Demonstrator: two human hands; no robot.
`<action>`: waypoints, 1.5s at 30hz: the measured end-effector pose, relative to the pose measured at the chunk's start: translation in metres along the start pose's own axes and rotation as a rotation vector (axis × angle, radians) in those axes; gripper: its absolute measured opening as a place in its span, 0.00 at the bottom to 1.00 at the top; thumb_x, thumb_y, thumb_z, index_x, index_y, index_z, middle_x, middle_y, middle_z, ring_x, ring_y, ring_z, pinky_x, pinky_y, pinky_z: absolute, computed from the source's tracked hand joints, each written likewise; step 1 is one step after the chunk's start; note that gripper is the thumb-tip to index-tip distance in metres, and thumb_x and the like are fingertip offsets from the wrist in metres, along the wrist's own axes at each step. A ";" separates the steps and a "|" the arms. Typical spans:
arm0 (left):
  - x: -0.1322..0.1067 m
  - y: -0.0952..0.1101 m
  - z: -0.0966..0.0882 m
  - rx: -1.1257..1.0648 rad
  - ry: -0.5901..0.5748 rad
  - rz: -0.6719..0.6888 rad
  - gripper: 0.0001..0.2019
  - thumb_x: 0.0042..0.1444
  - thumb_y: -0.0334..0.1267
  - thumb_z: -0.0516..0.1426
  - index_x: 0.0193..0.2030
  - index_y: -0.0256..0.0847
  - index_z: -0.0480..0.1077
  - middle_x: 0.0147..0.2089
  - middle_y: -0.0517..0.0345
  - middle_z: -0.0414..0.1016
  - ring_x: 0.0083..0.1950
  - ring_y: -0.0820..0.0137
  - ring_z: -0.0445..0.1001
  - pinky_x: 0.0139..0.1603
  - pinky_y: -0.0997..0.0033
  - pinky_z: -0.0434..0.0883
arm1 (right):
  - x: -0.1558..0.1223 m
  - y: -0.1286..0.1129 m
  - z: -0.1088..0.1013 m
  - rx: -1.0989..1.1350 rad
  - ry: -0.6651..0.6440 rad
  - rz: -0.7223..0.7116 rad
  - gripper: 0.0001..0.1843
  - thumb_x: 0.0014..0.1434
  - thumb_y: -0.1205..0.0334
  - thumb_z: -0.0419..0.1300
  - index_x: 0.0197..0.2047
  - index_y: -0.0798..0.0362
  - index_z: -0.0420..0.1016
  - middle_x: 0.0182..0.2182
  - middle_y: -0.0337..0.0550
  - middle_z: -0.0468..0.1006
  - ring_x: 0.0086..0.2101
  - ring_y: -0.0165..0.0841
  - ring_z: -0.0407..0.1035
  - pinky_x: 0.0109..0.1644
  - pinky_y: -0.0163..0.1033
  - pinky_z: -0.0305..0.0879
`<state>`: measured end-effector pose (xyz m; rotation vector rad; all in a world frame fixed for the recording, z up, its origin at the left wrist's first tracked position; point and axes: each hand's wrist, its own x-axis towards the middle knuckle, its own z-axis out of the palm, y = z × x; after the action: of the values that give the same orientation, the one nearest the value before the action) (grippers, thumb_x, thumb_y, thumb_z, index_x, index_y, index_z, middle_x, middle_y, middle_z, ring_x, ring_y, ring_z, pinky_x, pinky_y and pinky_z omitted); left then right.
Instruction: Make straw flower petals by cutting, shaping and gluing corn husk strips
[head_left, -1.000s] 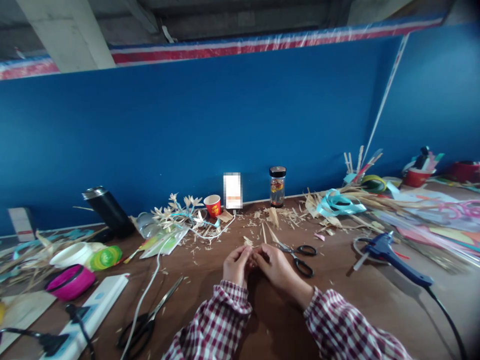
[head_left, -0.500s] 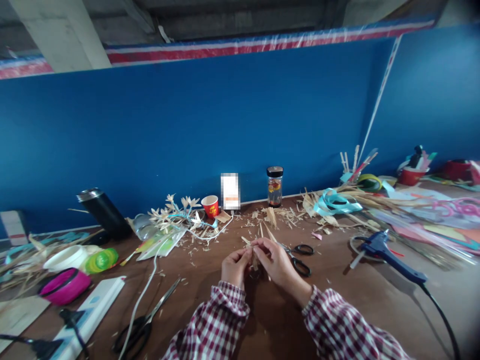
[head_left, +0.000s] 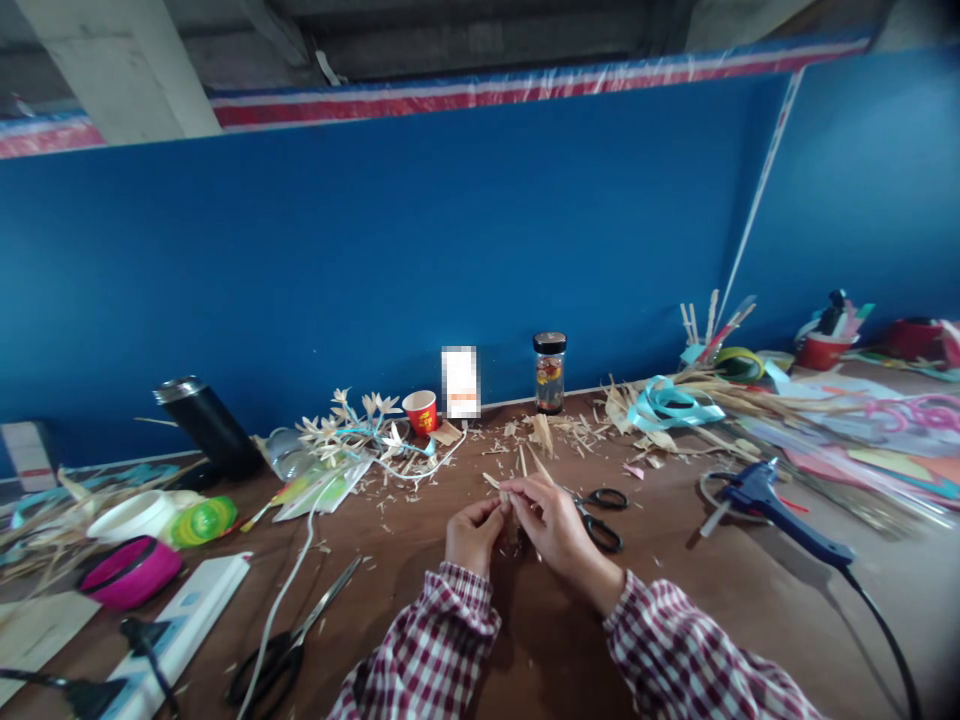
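Note:
My left hand (head_left: 471, 535) and my right hand (head_left: 553, 524) meet above the brown table (head_left: 720, 590), both pinched on a small pale straw piece (head_left: 507, 510) held between the fingertips. Both arms wear red-and-white checked sleeves. Black-handled scissors (head_left: 600, 512) lie just right of my right hand. Loose straw scraps (head_left: 525, 455) litter the table beyond my fingers.
A blue glue gun (head_left: 772, 505) with its cord lies at right. Larger scissors (head_left: 289, 640) and a white cable lie at left, near a power strip (head_left: 180, 625), pink bowl (head_left: 131, 572) and black flask (head_left: 210, 425). A red cup (head_left: 421, 411), jar (head_left: 550, 373) and straw flowers (head_left: 352, 425) stand by the blue wall.
My hands have lifted slightly and my right fingers have shifted up along the straw piece. The view has shifted a little.

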<state>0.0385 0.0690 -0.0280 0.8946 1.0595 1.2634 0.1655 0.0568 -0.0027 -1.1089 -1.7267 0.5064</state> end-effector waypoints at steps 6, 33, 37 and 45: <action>0.002 -0.004 0.000 -0.035 -0.012 0.010 0.19 0.34 0.46 0.66 0.28 0.30 0.77 0.14 0.59 0.67 0.15 0.79 0.60 0.15 0.79 0.59 | 0.000 0.000 0.000 -0.005 -0.009 0.026 0.13 0.59 0.65 0.50 0.43 0.50 0.74 0.35 0.44 0.74 0.35 0.32 0.69 0.39 0.35 0.65; -0.006 0.019 0.006 -0.272 0.053 -0.107 0.18 0.28 0.41 0.69 0.26 0.33 0.72 0.14 0.68 0.65 0.14 0.85 0.59 0.13 0.87 0.56 | 0.000 0.001 0.007 0.249 -0.122 0.229 0.14 0.57 0.55 0.54 0.31 0.57 0.72 0.24 0.41 0.73 0.25 0.29 0.65 0.28 0.32 0.61; -0.005 0.018 0.005 -0.283 0.057 -0.094 0.17 0.29 0.40 0.69 0.26 0.33 0.72 0.16 0.66 0.67 0.15 0.84 0.60 0.14 0.85 0.58 | 0.000 0.004 0.008 0.270 -0.151 0.279 0.13 0.55 0.55 0.55 0.30 0.57 0.72 0.22 0.41 0.73 0.22 0.28 0.64 0.25 0.32 0.60; -0.004 0.020 0.004 -0.266 0.089 -0.093 0.18 0.29 0.40 0.69 0.27 0.34 0.72 0.13 0.68 0.63 0.13 0.84 0.56 0.13 0.84 0.53 | -0.001 0.004 0.007 0.248 -0.155 0.237 0.10 0.55 0.58 0.56 0.30 0.57 0.71 0.22 0.41 0.74 0.22 0.28 0.64 0.24 0.32 0.59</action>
<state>0.0368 0.0671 -0.0072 0.5851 0.9636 1.3387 0.1608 0.0595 -0.0093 -1.1223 -1.6184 0.9491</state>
